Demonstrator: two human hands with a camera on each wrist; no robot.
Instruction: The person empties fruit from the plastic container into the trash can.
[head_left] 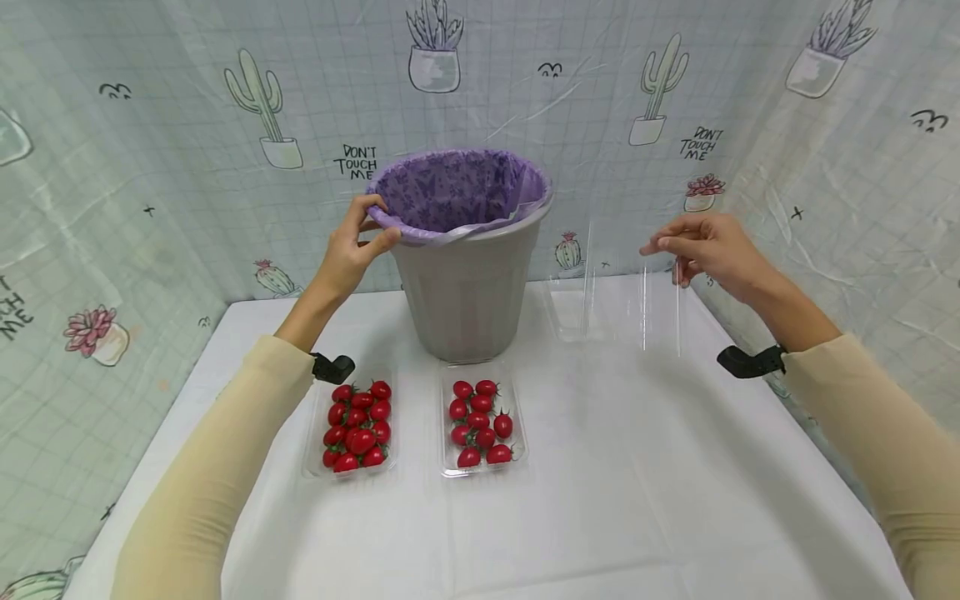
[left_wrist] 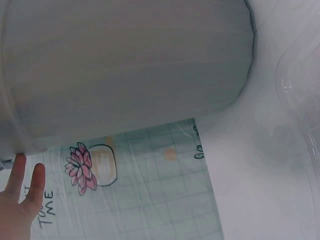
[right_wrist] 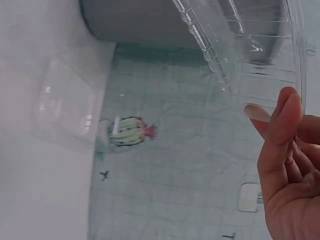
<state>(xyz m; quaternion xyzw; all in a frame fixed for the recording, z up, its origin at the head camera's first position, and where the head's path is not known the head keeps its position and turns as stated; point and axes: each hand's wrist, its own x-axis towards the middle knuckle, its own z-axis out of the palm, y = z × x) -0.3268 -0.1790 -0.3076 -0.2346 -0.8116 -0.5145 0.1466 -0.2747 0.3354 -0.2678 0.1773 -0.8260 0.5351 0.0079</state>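
A grey trash can point(head_left: 468, 292) with a purple patterned liner point(head_left: 450, 183) stands at the back of the table. My left hand point(head_left: 352, 246) grips its rim on the left side, fingers and thumb at the liner's folded edge. In the left wrist view, fingertips point(left_wrist: 36, 185) show beside the can's grey wall point(left_wrist: 130, 65). At the right, my right hand point(head_left: 708, 250) pinches a clear plastic container point(head_left: 637, 308) by its edge, held up above the table. The right wrist view shows this see-through container point(right_wrist: 265, 65) between thumb and fingers.
Two clear trays of cherry tomatoes point(head_left: 356, 425) point(head_left: 480, 425) sit in front of the can. Another clear container point(right_wrist: 67, 107) rests on the white table point(head_left: 585, 517) right of the can. A cactus-printed curtain point(head_left: 315, 83) closes off the back and sides.
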